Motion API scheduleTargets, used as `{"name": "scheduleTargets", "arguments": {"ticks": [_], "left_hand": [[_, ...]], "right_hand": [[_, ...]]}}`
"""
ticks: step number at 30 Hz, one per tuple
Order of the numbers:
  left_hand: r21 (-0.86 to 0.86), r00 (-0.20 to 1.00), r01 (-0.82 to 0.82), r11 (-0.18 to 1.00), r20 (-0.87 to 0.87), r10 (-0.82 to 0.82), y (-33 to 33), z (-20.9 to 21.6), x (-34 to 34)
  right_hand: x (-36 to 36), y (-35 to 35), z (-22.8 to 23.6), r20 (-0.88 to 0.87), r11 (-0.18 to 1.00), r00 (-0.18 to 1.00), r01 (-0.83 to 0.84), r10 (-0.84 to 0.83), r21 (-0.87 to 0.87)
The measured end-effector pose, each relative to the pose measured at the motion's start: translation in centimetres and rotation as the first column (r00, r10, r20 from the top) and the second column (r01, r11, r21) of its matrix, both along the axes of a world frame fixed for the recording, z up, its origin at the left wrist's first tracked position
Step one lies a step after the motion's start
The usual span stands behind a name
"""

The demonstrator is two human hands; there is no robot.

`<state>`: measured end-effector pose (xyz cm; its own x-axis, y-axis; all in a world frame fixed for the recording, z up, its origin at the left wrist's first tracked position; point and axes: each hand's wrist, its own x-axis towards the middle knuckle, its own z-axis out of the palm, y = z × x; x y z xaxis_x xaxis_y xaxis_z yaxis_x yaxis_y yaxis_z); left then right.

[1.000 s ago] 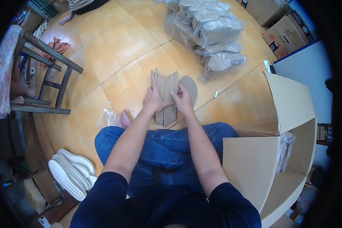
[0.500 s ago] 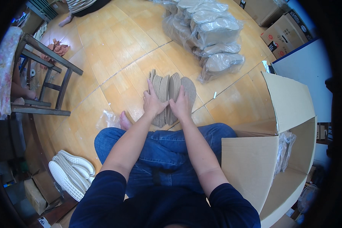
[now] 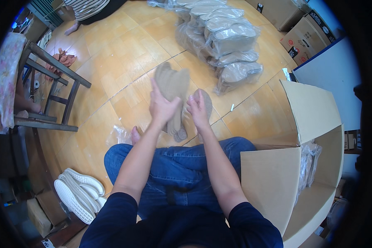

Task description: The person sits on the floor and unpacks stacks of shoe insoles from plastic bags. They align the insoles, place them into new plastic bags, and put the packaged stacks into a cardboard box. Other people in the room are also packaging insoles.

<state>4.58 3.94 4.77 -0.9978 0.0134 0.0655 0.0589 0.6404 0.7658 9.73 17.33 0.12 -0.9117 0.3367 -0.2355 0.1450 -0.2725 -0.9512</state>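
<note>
A fanned stack of tan shoe soles (image 3: 172, 84), blurred by motion, stands tilted in front of my crossed legs. My left hand (image 3: 162, 108) grips it from the left side, thumb across the near face. To the right, my right hand (image 3: 198, 110) is over a single greyish-tan sole (image 3: 208, 105) that lies on the floor; its fingers are apart and I see nothing held in them. The hand covers part of that sole. Below the stack, the end of another sole (image 3: 180, 134) shows near the floor.
Plastic-bagged soles (image 3: 231, 37) are piled at the far right. An open cardboard box (image 3: 270, 177) stands by my right knee. White soles (image 3: 76, 192) lie at my left. A wooden stool (image 3: 56, 95) is on the left, with one person beside it and another at the back.
The soles between my hands have lifted and spread, now in my left hand and blurred. My right hand has come away from the stack, above the single sole.
</note>
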Motion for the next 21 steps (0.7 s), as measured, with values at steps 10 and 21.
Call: {"name": "scheduleTargets", "arguments": {"ticks": [10,21], "left_hand": [[0.077,0.865,0.490,0.868,-0.169,-0.473,2.3,0.3,1.7],[0.678,0.795,0.455,0.577,-0.019,-0.606,2.1,-0.5,0.9]], "right_hand": [[0.9,1.1,3.6,-0.240,0.980,0.963,0.083,-0.125,-0.179],[1.0,1.8,4.5,-0.282,0.952,0.954,0.010,-0.100,-0.306]]}}
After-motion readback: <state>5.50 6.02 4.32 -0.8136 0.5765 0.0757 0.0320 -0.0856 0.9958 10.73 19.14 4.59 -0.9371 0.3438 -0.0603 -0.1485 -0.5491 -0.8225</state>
